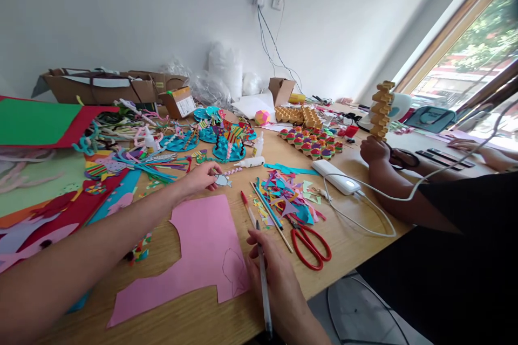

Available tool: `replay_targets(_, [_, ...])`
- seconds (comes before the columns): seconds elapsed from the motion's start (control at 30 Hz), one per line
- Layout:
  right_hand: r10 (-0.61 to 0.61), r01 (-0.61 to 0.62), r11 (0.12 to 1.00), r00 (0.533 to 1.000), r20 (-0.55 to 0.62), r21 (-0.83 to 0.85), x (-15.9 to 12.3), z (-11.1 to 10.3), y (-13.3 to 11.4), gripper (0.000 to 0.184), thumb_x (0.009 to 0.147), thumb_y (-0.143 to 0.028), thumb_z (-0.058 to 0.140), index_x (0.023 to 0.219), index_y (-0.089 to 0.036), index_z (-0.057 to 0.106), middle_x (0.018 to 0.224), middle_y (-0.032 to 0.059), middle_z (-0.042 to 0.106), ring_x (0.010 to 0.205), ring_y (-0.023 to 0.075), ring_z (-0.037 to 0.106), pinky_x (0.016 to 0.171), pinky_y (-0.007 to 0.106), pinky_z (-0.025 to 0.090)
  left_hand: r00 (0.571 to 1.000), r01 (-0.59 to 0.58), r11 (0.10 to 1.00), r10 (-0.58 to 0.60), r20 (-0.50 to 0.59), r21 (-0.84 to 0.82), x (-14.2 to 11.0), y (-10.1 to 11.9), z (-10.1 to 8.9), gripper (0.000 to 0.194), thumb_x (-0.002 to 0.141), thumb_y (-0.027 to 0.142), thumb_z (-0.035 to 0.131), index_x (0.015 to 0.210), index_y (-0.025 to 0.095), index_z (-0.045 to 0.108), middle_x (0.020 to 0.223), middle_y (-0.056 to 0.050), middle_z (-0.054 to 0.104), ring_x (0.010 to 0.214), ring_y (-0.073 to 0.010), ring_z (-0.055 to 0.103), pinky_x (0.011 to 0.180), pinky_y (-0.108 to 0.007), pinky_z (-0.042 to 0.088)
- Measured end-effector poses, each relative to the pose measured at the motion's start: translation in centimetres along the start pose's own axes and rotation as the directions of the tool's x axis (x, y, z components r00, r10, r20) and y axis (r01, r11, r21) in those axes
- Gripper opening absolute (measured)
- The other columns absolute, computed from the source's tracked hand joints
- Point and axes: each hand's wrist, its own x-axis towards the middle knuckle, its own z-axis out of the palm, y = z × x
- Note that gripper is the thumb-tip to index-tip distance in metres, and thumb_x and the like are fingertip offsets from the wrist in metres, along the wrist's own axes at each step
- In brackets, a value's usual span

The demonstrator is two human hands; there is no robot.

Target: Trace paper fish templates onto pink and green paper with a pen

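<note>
My left hand [202, 177] is stretched across the table, its fingers pinching a small pale blue paper fish [222, 180] with a dark outline. In my right hand [277, 280] a pen [263, 280] is gripped, its tip pointing away from me. That hand rests at the right edge of a cut sheet of pink paper [198, 242], where a fish outline [233, 269] is drawn. Just beyond the pen lies a red-capped pen [247, 209]. Red-handled scissors [311, 245] lie to the right of my right hand, beside colourful paper scraps [287, 194].
A white glue bottle [251, 161] lies past the fish. A white power strip [335, 177] with a cable lies right of the scraps. At the right, another person's hand [374, 150] holds an egg-carton strip [381, 110] and scissors [404, 158]. Painted egg cartons [311, 143] stand farther back.
</note>
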Motion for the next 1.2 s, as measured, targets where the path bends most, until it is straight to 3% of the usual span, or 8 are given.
replay_targets(0.13, [0.001,-0.001,1.000,1.000,0.012,-0.014,0.1,0.1,0.5,0.043,0.076,-0.004,0.045,0.115,-0.019,0.052,0.092,0.0060,0.064,0.073,0.0141,0.062,0.066,0.024,0.053,0.998,0.022,0.991,-0.029,0.052,0.135,1.0,-0.6,0.8,0.023,0.092,0.031,0.054,0.104,0.013,0.058,0.094,-0.004,0.061,0.074,-0.0142,0.061,0.064,-0.030,0.054])
replay_targets(0.27, [0.028,-0.028,1.000,0.999,0.016,-0.013,0.0,0.1,0.7,0.038,0.077,-0.007,0.046,0.113,-0.018,0.055,0.091,0.0074,0.065,0.074,0.0155,0.064,0.067,0.025,0.054,0.997,-0.050,0.963,0.032,0.071,0.266,0.5,-0.3,-0.6,0.016,0.088,0.024,0.058,0.099,0.013,0.061,0.096,-0.005,0.063,0.083,-0.0171,0.061,0.072,-0.033,0.052])
replay_targets(0.43, [0.052,-0.052,0.999,0.998,0.030,-0.005,-0.1,-0.2,0.7,0.033,0.080,-0.013,0.049,0.112,-0.019,0.058,0.090,0.0076,0.067,0.076,0.0167,0.066,0.068,0.025,0.056,0.998,-0.054,0.940,0.038,0.055,0.336,-0.9,0.5,-5.3,0.024,0.074,0.015,0.050,0.092,0.015,0.066,0.090,-0.003,0.067,0.078,-0.0175,0.062,0.067,-0.024,0.048])
replay_targets(0.57, [-0.038,0.040,0.999,0.998,0.049,-0.038,-0.2,-0.6,0.6,0.027,0.084,-0.017,0.050,0.109,-0.019,0.060,0.094,0.0088,0.069,0.080,0.0174,0.068,0.070,0.025,0.057,0.999,-0.014,0.947,-0.003,0.051,0.321,-3.2,1.1,-9.8,0.027,0.073,0.021,0.047,0.093,0.015,0.065,0.089,-0.003,0.067,0.074,-0.0166,0.063,0.066,-0.025,0.049])
replay_targets(0.7, [-0.122,0.129,0.989,0.987,0.104,-0.065,-0.4,-1.1,0.5,0.024,0.086,-0.017,0.051,0.106,-0.020,0.061,0.093,0.0080,0.069,0.082,0.0171,0.068,0.070,0.023,0.057,0.999,0.007,0.958,0.005,-0.041,0.285,-6.0,1.5,-13.8,0.029,0.074,0.028,0.050,0.097,0.015,0.061,0.093,-0.005,0.066,0.079,-0.0176,0.062,0.069,-0.029,0.050])
replay_targets(0.87, [-0.191,0.194,0.980,0.980,0.062,-0.040,-0.5,-0.8,0.7,0.022,0.085,-0.016,0.051,0.103,-0.021,0.062,0.088,0.0066,0.070,0.077,0.0165,0.069,0.067,0.021,0.057,0.984,0.002,0.989,0.025,-0.177,0.150,-7.7,0.6,-17.2,0.027,0.072,0.033,0.056,0.093,0.018,0.061,0.093,-0.006,0.067,0.076,-0.0182,0.062,0.069,-0.030,0.052])
replay_targets(1.03, [-0.157,0.157,0.987,0.988,0.005,0.030,-0.8,0.0,0.9,0.022,0.087,-0.018,0.049,0.103,-0.023,0.062,0.085,0.0055,0.069,0.075,0.0154,0.069,0.067,0.021,0.055,0.976,0.045,0.963,0.015,-0.219,0.267,-6.8,-1.3,-18.7,0.024,0.077,0.027,0.053,0.094,0.014,0.062,0.088,-0.005,0.068,0.075,-0.0178,0.062,0.070,-0.029,0.051])
replay_targets(1.2, [-0.164,0.163,0.986,0.985,0.046,0.032,-0.8,-0.1,1.1,0.020,0.087,-0.020,0.050,0.101,-0.024,0.064,0.084,0.0046,0.070,0.073,0.0153,0.069,0.065,0.019,0.056,0.989,0.098,0.880,-0.033,-0.147,0.465,-3.7,-3.1,-17.8,0.014,0.087,0.021,0.055,0.094,0.012,0.063,0.089,-0.004,0.066,0.081,-0.0182,0.063,0.075,-0.034,0.052])
